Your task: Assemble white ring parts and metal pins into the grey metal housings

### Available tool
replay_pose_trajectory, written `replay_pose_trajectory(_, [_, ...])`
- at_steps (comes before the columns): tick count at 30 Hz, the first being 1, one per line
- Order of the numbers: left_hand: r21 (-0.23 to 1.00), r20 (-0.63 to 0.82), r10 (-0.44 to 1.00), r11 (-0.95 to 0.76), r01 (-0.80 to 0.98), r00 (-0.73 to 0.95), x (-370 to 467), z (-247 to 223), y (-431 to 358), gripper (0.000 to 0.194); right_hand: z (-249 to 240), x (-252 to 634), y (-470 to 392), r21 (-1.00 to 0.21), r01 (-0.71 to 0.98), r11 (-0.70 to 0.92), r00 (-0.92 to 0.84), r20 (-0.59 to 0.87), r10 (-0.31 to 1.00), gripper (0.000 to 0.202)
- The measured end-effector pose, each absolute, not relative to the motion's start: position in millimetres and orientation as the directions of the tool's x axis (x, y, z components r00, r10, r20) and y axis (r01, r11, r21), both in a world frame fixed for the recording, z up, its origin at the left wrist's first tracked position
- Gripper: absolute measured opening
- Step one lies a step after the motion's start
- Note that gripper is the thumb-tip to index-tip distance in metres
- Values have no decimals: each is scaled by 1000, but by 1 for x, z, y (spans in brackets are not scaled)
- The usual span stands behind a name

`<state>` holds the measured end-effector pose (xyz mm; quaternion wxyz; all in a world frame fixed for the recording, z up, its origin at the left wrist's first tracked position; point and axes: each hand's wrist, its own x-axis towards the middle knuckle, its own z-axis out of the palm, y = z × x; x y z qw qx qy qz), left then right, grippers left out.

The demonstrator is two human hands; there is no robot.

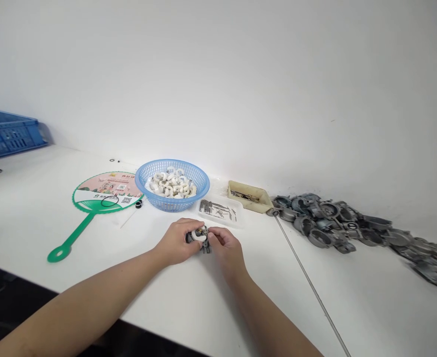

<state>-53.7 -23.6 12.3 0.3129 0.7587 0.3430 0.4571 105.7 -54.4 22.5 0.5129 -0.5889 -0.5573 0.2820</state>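
Observation:
A small grey metal housing (206, 247) with a white curved plastic piece (199, 235) in it is held just above or on the white table. My left hand (179, 241) grips the housing from its left side, thumb and fingers round it. At the right edge of the housing, my right hand (225, 247) has its thumb and index finger pinched together; what lies between them is too small to tell. Beyond my hands stands a blue mesh basket (173, 203) of white curved parts. A clear tray (237, 221) with thin metal pins is beside it.
Grey metal housings (320, 238) are heaped along the right. A beige box (265, 200) with metal pieces stands at the wall. A thin rod (307, 277) lies on the table (159, 312). To the left are a green-handled fan (78, 230) and a blue crate (14, 136).

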Motion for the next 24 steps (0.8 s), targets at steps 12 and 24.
replay_pose_trajectory(12, [845, 430, 811, -516, 140, 396, -56, 5, -23, 48, 20, 109, -54, -895, 423, 141, 169, 231, 958, 24])
replay_pose_trajectory(24, [872, 460, 825, -489, 7, 328, -52, 7, -24, 38, 19, 107, -53, -890, 429, 153, 163, 243, 956, 21])
